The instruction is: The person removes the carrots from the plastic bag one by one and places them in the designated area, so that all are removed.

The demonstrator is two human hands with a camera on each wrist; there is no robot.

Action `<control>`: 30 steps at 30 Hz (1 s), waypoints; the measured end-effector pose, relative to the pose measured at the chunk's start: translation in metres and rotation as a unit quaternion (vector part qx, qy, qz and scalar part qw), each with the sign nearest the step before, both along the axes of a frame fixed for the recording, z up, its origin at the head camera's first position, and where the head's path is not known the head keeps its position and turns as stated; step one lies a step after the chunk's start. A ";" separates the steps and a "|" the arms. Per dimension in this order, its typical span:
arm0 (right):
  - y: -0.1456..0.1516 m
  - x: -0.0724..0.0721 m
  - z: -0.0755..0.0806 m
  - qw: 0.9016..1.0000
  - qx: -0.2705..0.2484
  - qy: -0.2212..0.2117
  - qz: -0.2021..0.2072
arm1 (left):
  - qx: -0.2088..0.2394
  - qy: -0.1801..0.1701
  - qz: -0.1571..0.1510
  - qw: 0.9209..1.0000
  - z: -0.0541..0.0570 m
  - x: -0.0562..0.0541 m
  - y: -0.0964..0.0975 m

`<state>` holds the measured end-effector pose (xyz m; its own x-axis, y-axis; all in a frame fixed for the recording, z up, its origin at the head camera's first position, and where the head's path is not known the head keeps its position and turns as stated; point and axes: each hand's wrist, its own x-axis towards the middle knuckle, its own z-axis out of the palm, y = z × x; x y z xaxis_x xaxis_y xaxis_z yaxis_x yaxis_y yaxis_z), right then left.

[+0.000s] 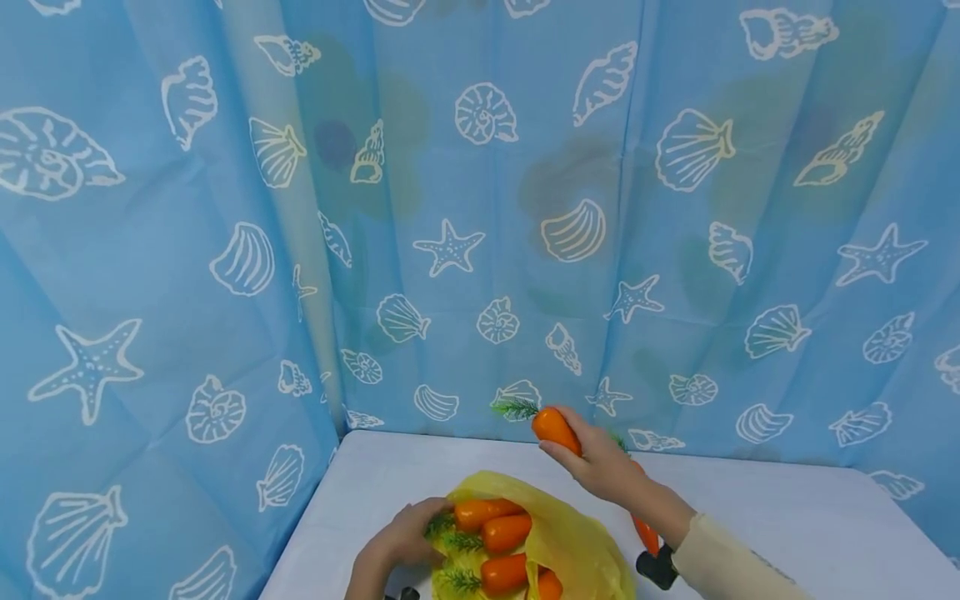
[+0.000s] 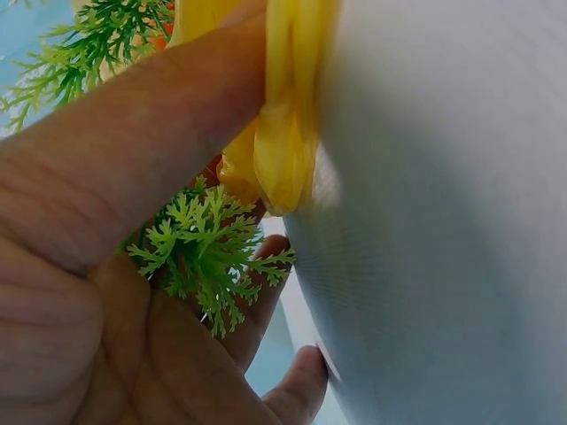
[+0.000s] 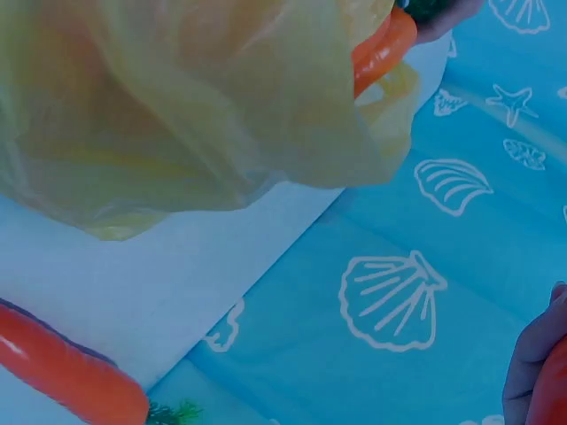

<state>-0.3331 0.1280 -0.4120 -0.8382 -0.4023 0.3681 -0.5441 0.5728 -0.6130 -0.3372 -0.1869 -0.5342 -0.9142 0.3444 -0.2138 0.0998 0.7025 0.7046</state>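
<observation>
Though partly behind the right forearm (image 1: 660, 503), a loose carrot (image 1: 647, 536).

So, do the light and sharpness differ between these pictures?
Head view: fairly even light, small highlights on the orange carrots; left wrist view: a broad, soft-edged shadow across the white table; right wrist view: a bluer cast overall, with the thin yellow bag looking hazy.

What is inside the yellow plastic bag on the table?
At the open mouth of the bag, four orange carrots show: three with green tops, the fourth mostly hidden. The bag covers whatever lies deeper.
</observation>
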 end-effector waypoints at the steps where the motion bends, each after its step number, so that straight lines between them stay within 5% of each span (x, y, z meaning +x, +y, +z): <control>1: 0.001 0.000 0.000 1.000 0.003 -0.001 -0.005 | 0.000 -0.001 0.000 1.000 0.000 0.000 -0.001; 18: 0.027 -0.013 -0.011 0.993 0.049 -0.074 -0.080 | 0.003 0.002 0.003 1.000 -0.002 -0.001 0.000; 30: 0.052 -0.025 -0.025 0.988 0.052 -0.066 -0.132 | -0.003 0.005 -0.014 1.000 -0.004 -0.005 -0.003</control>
